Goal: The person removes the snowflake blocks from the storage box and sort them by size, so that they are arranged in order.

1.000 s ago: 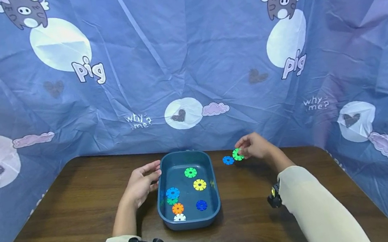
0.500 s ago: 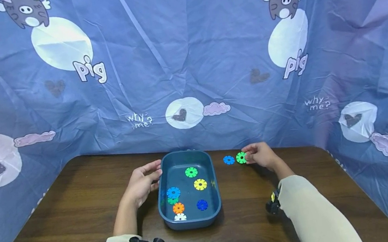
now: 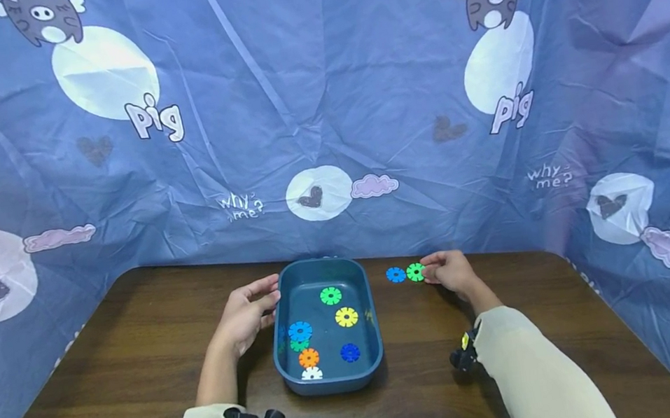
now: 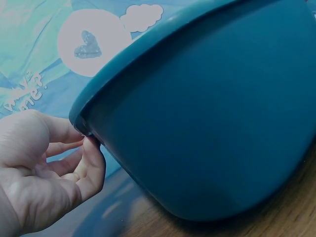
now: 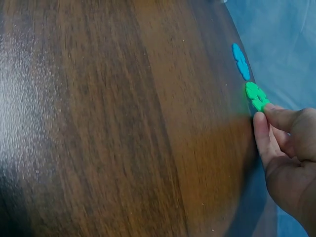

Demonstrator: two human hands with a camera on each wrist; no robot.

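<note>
At the far left side of the teal plastic bin [image 3: 332, 383], my left hand [image 3: 247, 317] pinches its rim between thumb and fingers, as the left wrist view shows up close. To the right of the bin, my right hand [image 3: 453, 271] pinches a green notched disc [image 3: 415, 272] by its right edge. This green disc [image 5: 256, 96] lies at the table's far edge, just beside a blue notched disc [image 5: 241, 61]. From the head view, the two discs appear almost to touch, with the blue disc on the left.
Inside the bin lie several more notched discs, among them a yellow disc [image 3: 346, 317], an orange disc [image 3: 309, 358] and a white disc [image 3: 311, 374]. A blue printed cloth [image 3: 320, 98] hangs behind the brown wooden table [image 3: 156, 345].
My right hand has shifted right and lowered the green disc from partly overlapping the blue disc's side to lying beside it. The left hand and bin have stayed put.
</note>
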